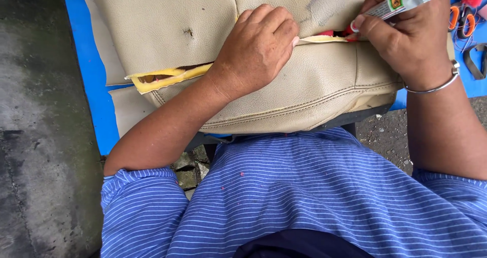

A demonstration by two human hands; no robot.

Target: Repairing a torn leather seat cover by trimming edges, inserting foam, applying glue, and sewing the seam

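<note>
Right hand point(413, 40) had its grip clenched around a small silvery tube point(398, 2), red nozzle point(351, 29) poked right at the open seam, so I'd say this was the gluing step. Left hand point(258, 47) grasped nothing, just lay flat and pressed the beige leatherette seat cover point(167, 19) down beside the split, where the yellow foam edge point(162, 78) showed. Cover sat on a blue bench point(89, 70), pulled up against the person's striped shirt point(304, 187). Next move probably calls for a steady squeeze along the gap while the flap's held shut. Tube carried a little green-and-orange square label point(395, 2) near its middle. Orange-handled scissors point(459, 19) lay off by the top right corner.
</note>
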